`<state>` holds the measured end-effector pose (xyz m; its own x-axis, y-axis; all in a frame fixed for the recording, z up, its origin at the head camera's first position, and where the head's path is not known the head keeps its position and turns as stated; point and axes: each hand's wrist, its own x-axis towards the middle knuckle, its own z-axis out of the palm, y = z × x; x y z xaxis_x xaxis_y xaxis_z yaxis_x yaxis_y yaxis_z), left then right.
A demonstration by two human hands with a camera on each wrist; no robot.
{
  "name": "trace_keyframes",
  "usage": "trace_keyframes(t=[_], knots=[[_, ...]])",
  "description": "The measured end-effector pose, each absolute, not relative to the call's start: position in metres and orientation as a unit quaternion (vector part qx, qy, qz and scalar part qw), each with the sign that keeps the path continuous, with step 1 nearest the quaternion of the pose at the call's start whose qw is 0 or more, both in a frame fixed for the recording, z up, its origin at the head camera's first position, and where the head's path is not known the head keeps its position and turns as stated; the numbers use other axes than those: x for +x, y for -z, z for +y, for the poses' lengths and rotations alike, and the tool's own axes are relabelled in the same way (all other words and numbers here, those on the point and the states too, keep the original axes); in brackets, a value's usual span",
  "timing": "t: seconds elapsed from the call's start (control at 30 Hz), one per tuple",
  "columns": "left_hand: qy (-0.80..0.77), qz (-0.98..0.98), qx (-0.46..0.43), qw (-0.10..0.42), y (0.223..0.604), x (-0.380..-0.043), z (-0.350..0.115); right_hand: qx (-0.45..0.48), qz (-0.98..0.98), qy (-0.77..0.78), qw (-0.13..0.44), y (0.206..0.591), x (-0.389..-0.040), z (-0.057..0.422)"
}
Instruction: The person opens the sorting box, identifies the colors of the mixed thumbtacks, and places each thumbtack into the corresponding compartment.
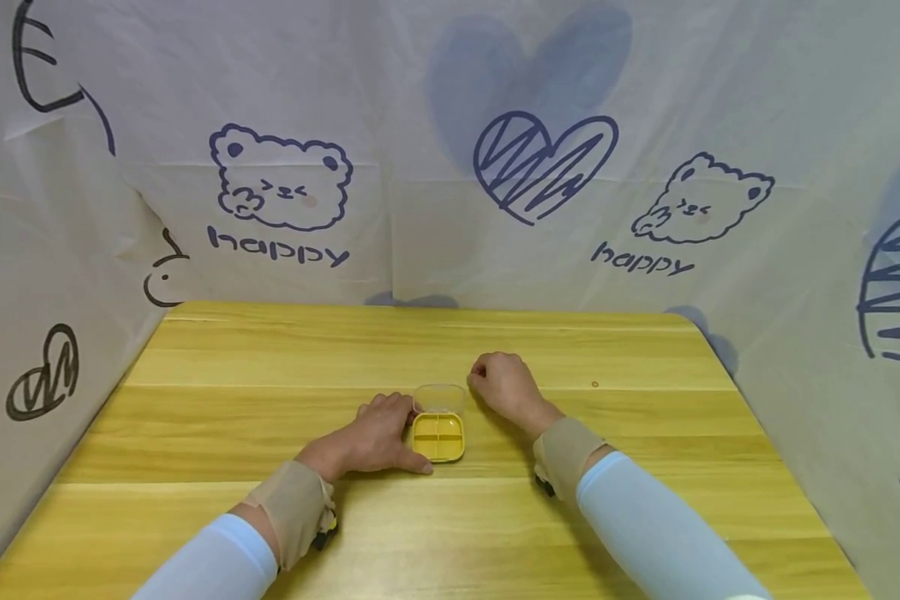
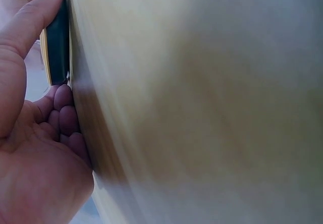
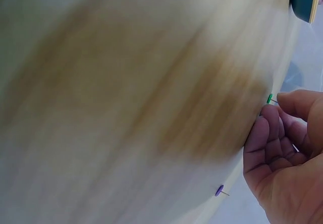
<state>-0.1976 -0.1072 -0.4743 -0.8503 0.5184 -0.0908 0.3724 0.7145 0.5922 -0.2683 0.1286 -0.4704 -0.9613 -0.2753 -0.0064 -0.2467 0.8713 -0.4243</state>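
Note:
A small yellow compartment box lies on the table, its clear lid raised at the back. My left hand grips the box from its left side. In the left wrist view the thumb presses on the box's dark teal side. To the right of the lid is my right hand, its fingers curled. The right wrist view shows its thumb and finger at the pin of a green thumbtack, apparently pinching it. Its fingers partly hide the pin. The box's compartments look bare.
A purple thumbtack sits on the table, pin upward, near the right hand. A small reddish ring shows on the wooden table. White cloth with drawings hangs behind and beside the table.

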Motion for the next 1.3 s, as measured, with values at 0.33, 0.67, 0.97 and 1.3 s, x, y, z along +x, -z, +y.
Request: trace_keyframes(t=[0.33,0.67,0.97,1.3], knots=[[-0.275,0.921,0.244,0.131,0.473,-0.198,-0.107,-0.133,0.969,0.208,0.034,0.470,-0.268,0.127],[-0.264,0.923,0.252,0.120,0.473,-0.199,-0.107,-0.131,0.970,0.202,0.031,0.471,-0.267,0.127],[-0.265,0.924,0.248,0.120,0.473,-0.199,-0.107,-0.131,0.967,0.218,0.023,0.471,-0.267,0.129],[-0.270,0.922,0.247,0.122,0.475,-0.199,-0.107,-0.104,0.952,0.287,0.011,0.467,-0.258,0.135]])
